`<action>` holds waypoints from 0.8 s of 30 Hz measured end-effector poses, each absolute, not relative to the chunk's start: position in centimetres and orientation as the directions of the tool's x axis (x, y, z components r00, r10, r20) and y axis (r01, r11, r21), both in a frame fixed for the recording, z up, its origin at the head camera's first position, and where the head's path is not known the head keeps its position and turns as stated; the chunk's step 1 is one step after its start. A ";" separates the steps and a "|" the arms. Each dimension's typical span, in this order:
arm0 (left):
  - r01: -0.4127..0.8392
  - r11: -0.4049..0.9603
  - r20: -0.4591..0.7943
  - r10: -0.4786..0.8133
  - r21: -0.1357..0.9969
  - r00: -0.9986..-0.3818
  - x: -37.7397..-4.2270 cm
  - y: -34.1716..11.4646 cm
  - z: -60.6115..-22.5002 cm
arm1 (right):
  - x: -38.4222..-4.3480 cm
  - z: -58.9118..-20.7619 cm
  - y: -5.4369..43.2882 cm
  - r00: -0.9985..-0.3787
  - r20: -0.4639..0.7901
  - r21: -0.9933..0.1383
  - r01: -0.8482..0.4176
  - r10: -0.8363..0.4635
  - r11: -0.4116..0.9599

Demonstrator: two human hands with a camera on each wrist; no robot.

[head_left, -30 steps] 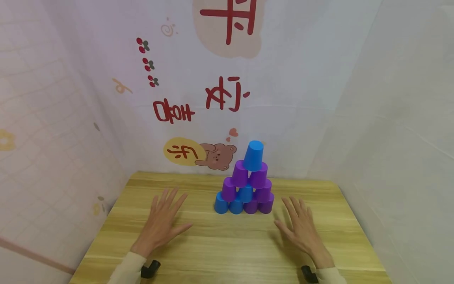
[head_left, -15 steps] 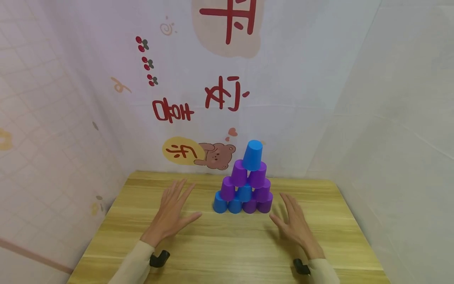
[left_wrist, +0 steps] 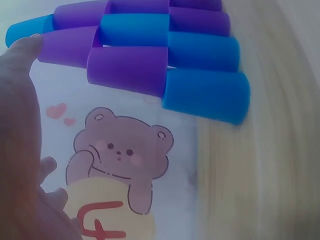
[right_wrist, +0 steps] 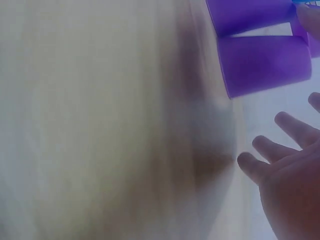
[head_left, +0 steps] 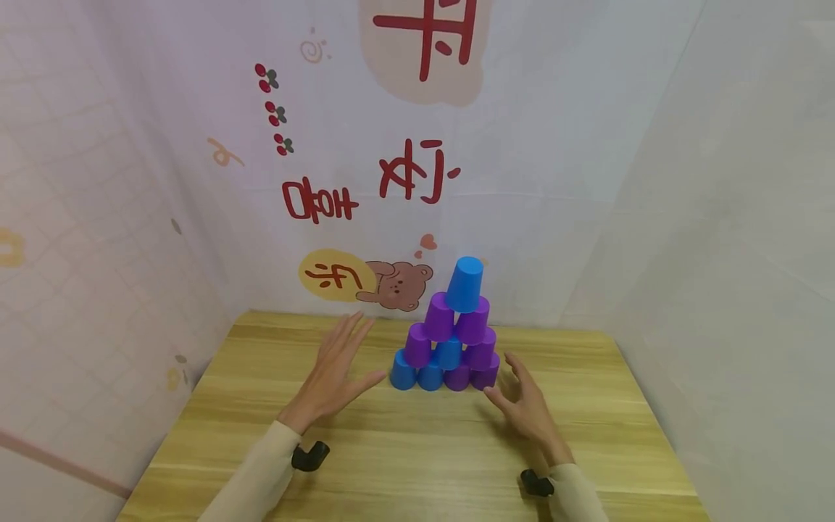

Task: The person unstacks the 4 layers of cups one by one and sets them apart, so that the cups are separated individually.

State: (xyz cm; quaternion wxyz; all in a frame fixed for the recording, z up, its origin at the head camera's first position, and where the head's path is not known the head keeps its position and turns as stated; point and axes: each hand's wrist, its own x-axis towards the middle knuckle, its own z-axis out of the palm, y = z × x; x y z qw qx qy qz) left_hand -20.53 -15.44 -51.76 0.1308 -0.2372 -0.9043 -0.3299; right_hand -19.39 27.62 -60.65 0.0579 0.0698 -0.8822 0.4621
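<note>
Upside-down blue and purple cups stand stacked as a pyramid at the table's back. One blue cup (head_left: pixel 465 284) tops it, above two purple cups, the left purple cup (head_left: pixel 440 317) among them. A blue cup (head_left: pixel 449 353) sits between two purple ones in the row below. The bottom row has a blue cup (left_wrist: pixel 207 95) at its left end and a purple cup (right_wrist: pixel 265 65) at its right end. My left hand (head_left: pixel 334 373) is spread left of the pyramid, holding nothing. My right hand (head_left: pixel 527 409), fingers relaxed, is right of it; its thumb tip looks close to the end cup, contact unclear.
The wooden table (head_left: pixel 417 457) reaches back to a white cloth wall printed with red characters and a bear (head_left: pixel 399 285). Cloth walls also close in the left and right sides. A black strap piece (head_left: pixel 311 457) sits at my left wrist, another (head_left: pixel 537 483) at my right.
Both hands have moved inward toward the pyramid, the left one rightward and slightly forward, the right one leftward. The right fingers are drawn closer together. The cups stay as they were.
</note>
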 end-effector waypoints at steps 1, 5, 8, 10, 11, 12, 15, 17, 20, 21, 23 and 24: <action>0.518 0.663 0.394 0.344 0.541 -0.852 -20.6 -15.3 -51.6 | -19.5 -60.8 27.4 -0.983 0.172 -0.818 -0.180 -0.065 0.546; 0.522 0.641 0.393 0.348 0.562 -0.851 -20.6 -14.9 -51.1 | -20.0 -61.6 26.8 -0.980 0.197 -0.876 -0.189 -0.029 0.444; 0.520 0.634 0.390 0.347 0.573 -0.853 -20.5 -14.7 -50.8 | -20.3 -62.2 26.4 -0.979 0.203 -0.915 -0.190 -0.001 0.356; 0.521 0.627 0.390 0.348 0.579 -0.852 -20.5 -14.6 -50.6 | -20.4 -62.4 26.3 -0.981 0.192 -0.935 -0.178 0.016 0.306; 0.523 0.622 0.391 0.349 0.582 -0.851 -20.5 -14.5 -50.4 | -20.5 -62.5 26.2 -0.983 0.184 -0.943 -0.169 0.024 0.288; 0.525 0.619 0.392 0.350 0.584 -0.850 -20.5 -14.4 -50.3 | -20.5 -62.5 26.2 -0.984 0.173 -0.949 -0.158 0.032 0.272; 0.532 0.609 0.398 0.355 0.588 -0.846 -20.5 -14.2 -50.1 | -20.7 -62.6 26.1 -0.989 0.142 -0.967 -0.128 0.050 0.219; 0.537 0.603 0.402 0.358 0.590 -0.843 -20.6 -14.0 -50.0 | -20.8 -62.8 26.1 -0.989 0.138 -0.973 -0.125 0.056 0.194; 0.543 0.596 0.406 0.361 0.592 -0.839 -20.7 -13.8 -49.9 | -21.0 -63.0 26.0 -0.986 0.159 -0.976 -0.149 0.048 0.161; 0.542 0.594 0.405 0.361 0.595 -0.840 -20.8 -13.7 -49.8 | -21.1 -63.0 26.0 -0.985 0.166 -0.976 -0.158 0.046 0.152; 0.541 0.590 0.402 0.363 0.599 -0.841 -20.9 -13.5 -49.6 | -21.2 -63.0 25.9 -0.984 0.173 -0.977 -0.167 0.037 0.133; 0.541 0.586 0.401 0.365 0.603 -0.841 -21.0 -13.4 -49.5 | -21.3 -63.0 25.9 -0.984 0.174 -0.977 -0.169 0.033 0.128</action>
